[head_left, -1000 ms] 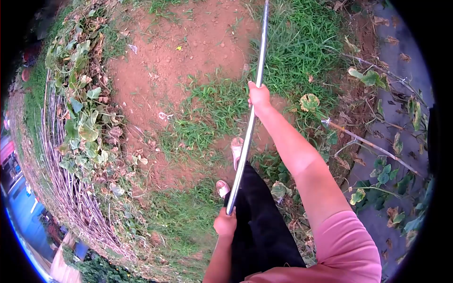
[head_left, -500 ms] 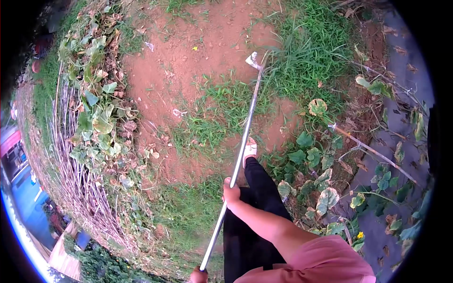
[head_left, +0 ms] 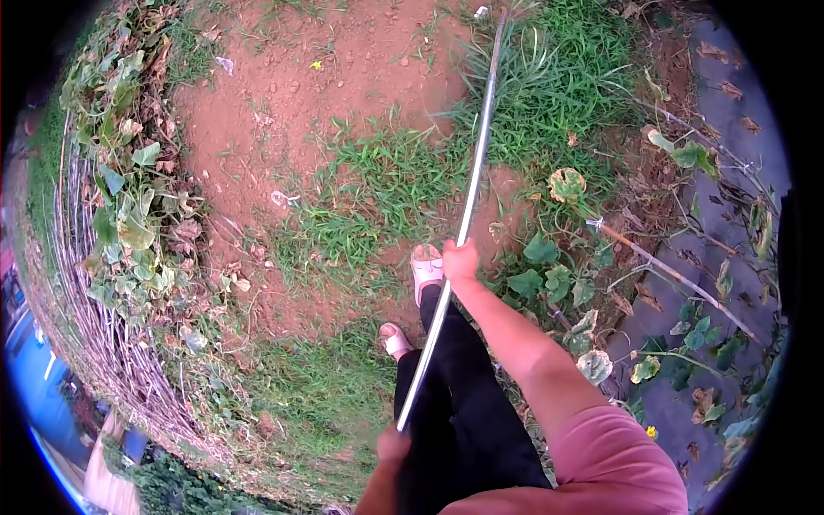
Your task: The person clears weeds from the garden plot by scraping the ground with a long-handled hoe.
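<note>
A hoe with a long silvery metal handle [head_left: 480, 154] runs from the lower middle up to the top of the view. Only a small pale bit of its blade [head_left: 481, 12] seems to show at the top edge. Farther up the handle, my right hand [head_left: 461, 260] is closed around it, above my forward foot. Lower down, my left hand [head_left: 393, 444] is closed near the handle's end, slightly blurred, in front of my dark trousers. The far end of the hoe lies over green grass [head_left: 558, 103] beside bare reddish soil [head_left: 343, 60].
My feet wear light open-toed shoes [head_left: 427, 269]. At left stand withered vines [head_left: 137, 202] and a pile of dry stalks [head_left: 129, 343]. At right are leafy plants [head_left: 542, 266], a slanting stick [head_left: 678, 279] and dark ground sheeting [head_left: 730, 189].
The hoe has moved up and away, so its head has gone to the top edge. Both hands have moved farther forward with it. A second foot now shows.
</note>
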Demonstrator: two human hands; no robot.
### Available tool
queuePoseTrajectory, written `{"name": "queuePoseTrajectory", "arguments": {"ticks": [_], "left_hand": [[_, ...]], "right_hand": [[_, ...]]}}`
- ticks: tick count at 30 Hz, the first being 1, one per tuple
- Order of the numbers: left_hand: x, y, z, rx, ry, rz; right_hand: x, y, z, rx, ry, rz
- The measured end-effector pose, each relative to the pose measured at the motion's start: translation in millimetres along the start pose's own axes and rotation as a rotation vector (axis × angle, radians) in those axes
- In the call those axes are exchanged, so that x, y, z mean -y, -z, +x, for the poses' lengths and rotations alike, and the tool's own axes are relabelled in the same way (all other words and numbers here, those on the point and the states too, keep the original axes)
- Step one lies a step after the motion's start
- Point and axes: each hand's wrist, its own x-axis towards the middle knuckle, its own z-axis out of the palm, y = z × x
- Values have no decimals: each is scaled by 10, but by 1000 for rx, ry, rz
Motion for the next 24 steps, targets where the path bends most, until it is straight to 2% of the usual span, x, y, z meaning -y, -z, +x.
{"name": "queuePoseTrajectory", "arguments": {"ticks": [1,3,4,5,7,8,9,10,11,13,15,16,17,18,19,20,21,22,24], "left_hand": [[401,-53,-267,54,82,72],[824,-58,-743,-42,139,119],[813,62,-904,-7,188,160],[768,199,-1007,28,234,204],[628,270,-955,-28,183,159],[597,197,-790,-61,151,137],[469,159,-610,-95,112,111],[87,259,-451,-149,41,53],[-387,418,-315,-198,-28,-5],[-1122,696,-97,-176,-86,-104],[-1359,653,116,-197,-136,-96],[-1260,579,165,-172,-115,-83],[-951,399,209,-163,-78,-51],[-388,101,221,-154,-40,-16],[248,-161,182,-146,9,23],[919,-374,15,-85,82,65],[1581,-517,-231,-35,149,102],[2151,-605,-538,-83,183,167],[2913,-700,-1229,-106,289,159]], "right_hand": [[-110,41,-380,25,-80,33],[-100,178,-1045,94,-229,51],[-178,161,-1168,103,-206,60],[-99,200,-1234,158,-291,125],[-126,148,-1002,245,-263,169],[289,273,-994,223,-171,240],[682,368,-883,237,-179,312],[641,240,-476,189,-113,427],[850,262,-87,168,-25,253],[1440,402,372,86,109,115],[1600,490,598,25,167,-53],[1351,392,509,13,118,-64],[953,302,332,-4,67,-73],[462,194,144,-19,12,-80],[-454,-156,88,-83,121,-84],[-786,-152,-596,62,-85,36],[-1059,-162,-1220,50,-71,39],[-1328,-169,-1848,37,-56,43],[-2114,-295,-2915,90,-159,17]]}}
